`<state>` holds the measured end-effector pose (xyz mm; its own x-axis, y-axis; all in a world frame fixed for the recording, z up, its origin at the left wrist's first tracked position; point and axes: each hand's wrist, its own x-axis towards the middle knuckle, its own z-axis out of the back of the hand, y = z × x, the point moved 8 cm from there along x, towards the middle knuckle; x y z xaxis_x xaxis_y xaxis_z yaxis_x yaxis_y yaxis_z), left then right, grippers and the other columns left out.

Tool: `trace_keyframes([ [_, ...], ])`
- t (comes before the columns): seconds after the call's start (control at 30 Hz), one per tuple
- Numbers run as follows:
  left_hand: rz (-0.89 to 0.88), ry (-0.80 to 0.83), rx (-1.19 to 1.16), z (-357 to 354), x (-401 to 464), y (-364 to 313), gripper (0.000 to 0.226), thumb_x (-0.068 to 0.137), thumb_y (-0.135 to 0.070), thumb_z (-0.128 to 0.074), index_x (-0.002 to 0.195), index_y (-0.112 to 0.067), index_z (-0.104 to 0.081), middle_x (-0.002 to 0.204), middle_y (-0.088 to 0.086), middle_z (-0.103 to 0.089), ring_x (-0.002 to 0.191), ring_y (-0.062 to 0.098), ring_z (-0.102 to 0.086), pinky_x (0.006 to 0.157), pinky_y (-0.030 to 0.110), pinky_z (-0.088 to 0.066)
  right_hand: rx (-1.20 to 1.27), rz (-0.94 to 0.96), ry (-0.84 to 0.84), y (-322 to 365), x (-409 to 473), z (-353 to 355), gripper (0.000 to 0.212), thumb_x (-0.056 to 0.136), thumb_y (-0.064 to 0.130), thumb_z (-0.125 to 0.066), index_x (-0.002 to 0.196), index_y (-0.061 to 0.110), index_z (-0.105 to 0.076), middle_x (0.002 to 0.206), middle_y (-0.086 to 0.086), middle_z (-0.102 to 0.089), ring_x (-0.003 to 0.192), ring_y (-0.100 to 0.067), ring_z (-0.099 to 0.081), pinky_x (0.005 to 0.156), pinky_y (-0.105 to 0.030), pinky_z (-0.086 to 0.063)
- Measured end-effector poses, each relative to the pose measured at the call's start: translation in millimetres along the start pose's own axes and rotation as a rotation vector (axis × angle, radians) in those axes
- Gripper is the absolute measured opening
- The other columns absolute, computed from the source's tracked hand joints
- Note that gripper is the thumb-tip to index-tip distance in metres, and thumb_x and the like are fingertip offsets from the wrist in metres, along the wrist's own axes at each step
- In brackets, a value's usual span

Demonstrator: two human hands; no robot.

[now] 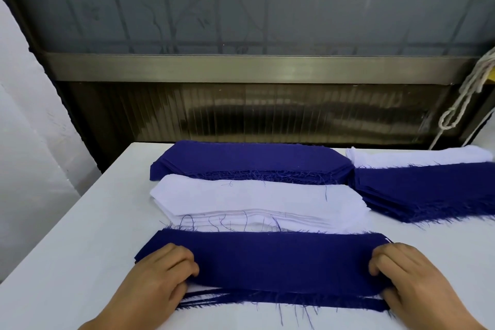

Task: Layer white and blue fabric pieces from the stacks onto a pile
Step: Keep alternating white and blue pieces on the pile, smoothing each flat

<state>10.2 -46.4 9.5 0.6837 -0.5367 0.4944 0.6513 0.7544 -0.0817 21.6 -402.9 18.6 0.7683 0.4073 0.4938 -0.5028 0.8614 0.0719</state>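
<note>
A blue fabric piece [267, 260] lies flat on top of the pile [281, 299] at the near edge of the white bench [67, 262], held at both ends. The left hand [158, 276] grips the piece's left end with curled fingers; the right hand [404, 276] grips the right end the same way, thumbs hidden under or behind the cloth. Frayed blue and white edges showing beneath the top piece suggest several layers are already down, and the blue one appears to be in the act of being squared up on them.

Much seems left to do. Just beyond the pile sits a thick white stack [254, 201], and behind that a blue stack [249, 162], both many pieces deep. To the right, a second blue stack [428, 190] lies against a second white stack [417, 157] at the bench's far corner.

Nothing stands between the hands and the stacks, though loose blue threads trail across the white stack's near edge and could drag onto a fresh white piece. A knotted pale cord [466, 94] hangs at the right beside a frosted window [241, 2] above a metal sill [241, 67].
</note>
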Motion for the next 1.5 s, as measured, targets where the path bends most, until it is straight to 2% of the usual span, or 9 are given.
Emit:
trace_keyframes([
  [0.23, -0.002, 0.045, -0.051, 2, 2, -4, 0.025, 0.074, -0.014, -0.049, 0.076, -0.021, -0.072, 0.084, -0.012, -0.063, 0.071, 0.008, -0.060, 0.062, 0.020, -0.049, -0.102, -0.121, -0.092, -10, -2, 8, 0.017, 0.053, 0.003, -0.048, 0.059, 0.013, -0.061, 0.067, 0.002, -0.059, 0.071, -0.016, -0.045, 0.067, -0.024, -0.034],
  [0.4, 0.018, 0.033, -0.132, 8, 1, -4, 0.015, 0.077, -0.029, -0.060, 0.079, -0.022, -0.073, 0.085, -0.013, -0.064, 0.072, 0.006, -0.059, 0.060, 0.020, -0.050, -0.044, -0.245, -0.189, -25, -7, 23, 0.034, 0.070, 0.014, -0.032, 0.059, 0.013, -0.064, 0.070, 0.004, -0.063, 0.073, -0.012, -0.049, 0.075, -0.016, -0.033],
  [0.63, 0.122, -0.012, -0.097, 6, -1, 8, 0.027, 0.092, -0.039, -0.050, 0.078, -0.027, -0.070, 0.089, -0.020, -0.060, 0.074, 0.002, -0.056, 0.065, 0.018, -0.045, -0.016, -0.066, -0.001, 1, 4, 1, 0.003, 0.071, 0.023, -0.066, 0.072, 0.023, -0.069, 0.077, 0.011, -0.061, 0.071, -0.003, -0.050, 0.065, -0.017, -0.041],
  [0.83, 0.400, 0.035, 0.082, 12, 0, 52, 0.031, 0.080, -0.047, -0.048, 0.056, -0.027, -0.050, 0.060, -0.017, -0.046, 0.053, 0.000, -0.045, 0.045, 0.021, -0.041, -0.037, -0.287, 0.100, -31, 20, 1, 0.034, 0.062, 0.010, -0.087, 0.061, 0.025, -0.057, 0.061, 0.016, -0.050, 0.052, -0.008, -0.051, 0.042, -0.024, -0.043],
  [1.03, 0.329, -0.048, 0.171, 10, 70, 58, 0.001, 0.083, -0.021, -0.069, 0.083, -0.022, -0.069, 0.086, -0.012, -0.064, 0.073, 0.010, -0.059, 0.062, 0.024, -0.049, 0.095, -0.254, -0.020, -30, 90, -16, 0.017, 0.086, 0.015, -0.070, 0.101, 0.022, -0.066, 0.099, 0.014, -0.061, 0.084, -0.009, -0.059, 0.069, -0.020, -0.043],
  [1.1, 0.331, -0.075, 0.182, 6, 98, 68, 0.018, 0.085, -0.016, -0.069, 0.103, -0.016, -0.071, 0.104, -0.004, -0.069, 0.092, 0.017, -0.064, 0.078, 0.031, -0.052, 0.084, -0.243, 0.003, -33, 117, -33, 0.028, 0.090, 0.019, -0.065, 0.118, 0.020, -0.063, 0.118, 0.008, -0.061, 0.107, -0.014, -0.057, 0.089, -0.026, -0.046],
  [1.3, 0.432, 0.208, 0.169, -42, 141, 112, 0.051, 0.103, -0.032, -0.040, 0.151, -0.021, -0.029, 0.158, -0.003, -0.026, 0.144, 0.014, -0.024, 0.117, 0.028, -0.020, 0.076, -0.250, 0.161, -47, 160, -76, 0.045, 0.099, 0.028, -0.049, 0.144, 0.020, -0.045, 0.148, 0.004, -0.045, 0.137, -0.013, -0.039, 0.112, -0.024, -0.027],
  [1.43, 0.302, 0.240, 0.406, -50, 145, 115, 0.045, 0.099, -0.018, -0.048, 0.144, -0.020, -0.044, 0.149, -0.001, -0.043, 0.134, 0.016, -0.043, 0.107, 0.029, -0.040, -0.161, -0.138, 0.115, -43, 165, -75, 0.027, 0.093, 0.016, -0.061, 0.119, 0.014, -0.068, 0.121, -0.001, -0.068, 0.110, -0.020, -0.065, 0.094, -0.031, -0.050],
  [1.5, 0.238, 0.213, 0.479, -46, 148, 108, 0.043, 0.079, -0.007, -0.070, 0.120, -0.017, -0.065, 0.122, 0.002, -0.066, 0.106, 0.018, -0.065, 0.082, 0.030, -0.057, -0.225, -0.123, 0.122, -43, 168, -75, 0.018, 0.088, 0.011, -0.067, 0.104, 0.015, -0.074, 0.103, 0.000, -0.073, 0.092, -0.020, -0.069, 0.076, -0.031, -0.057],
])
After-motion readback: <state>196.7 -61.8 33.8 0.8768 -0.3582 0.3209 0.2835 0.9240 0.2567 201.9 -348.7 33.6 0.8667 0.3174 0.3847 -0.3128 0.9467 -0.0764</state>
